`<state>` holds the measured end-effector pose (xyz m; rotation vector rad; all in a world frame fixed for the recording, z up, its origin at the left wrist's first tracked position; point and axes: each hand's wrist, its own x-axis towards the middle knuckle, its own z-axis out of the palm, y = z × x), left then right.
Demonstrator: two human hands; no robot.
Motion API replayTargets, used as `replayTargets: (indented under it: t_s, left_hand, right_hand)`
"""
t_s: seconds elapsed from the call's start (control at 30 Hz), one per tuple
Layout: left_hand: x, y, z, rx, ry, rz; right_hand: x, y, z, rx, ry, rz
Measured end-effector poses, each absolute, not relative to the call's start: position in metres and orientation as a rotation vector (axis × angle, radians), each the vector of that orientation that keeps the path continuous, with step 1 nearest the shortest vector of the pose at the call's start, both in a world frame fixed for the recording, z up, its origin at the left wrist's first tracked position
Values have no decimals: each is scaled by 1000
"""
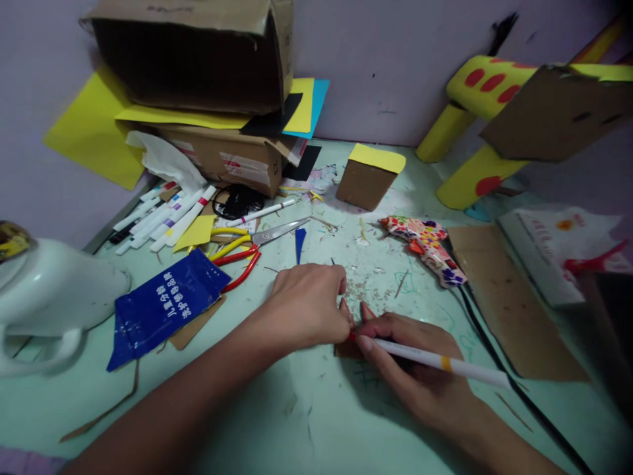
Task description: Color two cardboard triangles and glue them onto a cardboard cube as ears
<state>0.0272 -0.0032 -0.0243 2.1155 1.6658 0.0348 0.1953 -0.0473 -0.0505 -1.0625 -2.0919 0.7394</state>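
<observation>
I have the white marker (420,357) grasped in the right fingers (390,324), its orange-banded barrel slanting back across the hand and its red end pointing in toward the left. I read that low, near-the-end grip as a choice for fine control over a short stroke. Just below where the two hands meet lies a small cardboard piece (345,351), mostly covered by them. The left fingers (342,328) curl down over its upper side, probably to keep it from sliding while the marker bears on it; whether they pinch it or merely press, I cannot tell from here, since the contact is hidden.

Beyond the left fingers, a blue sliver (299,244) and the scissors (279,231) lie on the surface (277,422), and further left, the other markers (171,211) lie bunched, likely kept together for easy picking. The blue packet (171,310) rests left of the left forearm. Beyond the right fingers sits the floral glue gun (428,247), nozzle aimed away from the hand, its cord (482,320) trailing back past the right wrist, which seems sensible for leaving the drawing spot free.
</observation>
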Motion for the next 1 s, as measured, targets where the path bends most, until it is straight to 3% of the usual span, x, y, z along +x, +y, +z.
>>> replayTargets:
  t_s: [1.0]
  left_hand:
    - [25,-5,-25,2139,1614,46]
  right_hand:
    - [197,-49,-50,-990,-2147,760]
